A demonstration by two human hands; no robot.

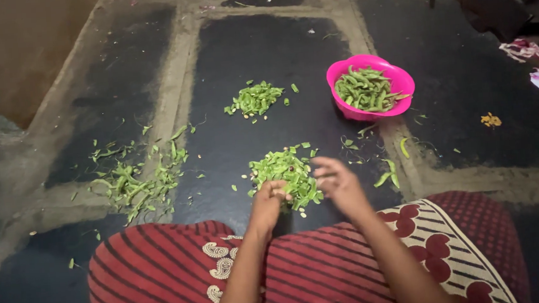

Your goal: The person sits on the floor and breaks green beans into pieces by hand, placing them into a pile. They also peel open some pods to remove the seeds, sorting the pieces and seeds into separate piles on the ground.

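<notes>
While both reach down | left hand (270,194) grasping bean pieces (286,172) | right hand (335,180) loosely spread

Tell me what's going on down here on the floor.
A person sits on the dark floor working over a near pile of cut green bean pieces. The left hand is closed on some of the pieces; the right hand hovers open beside it. A second cut pile lies farther off, a pink bowl holds whole pods, and trimmings are strewn to the left.
</notes>
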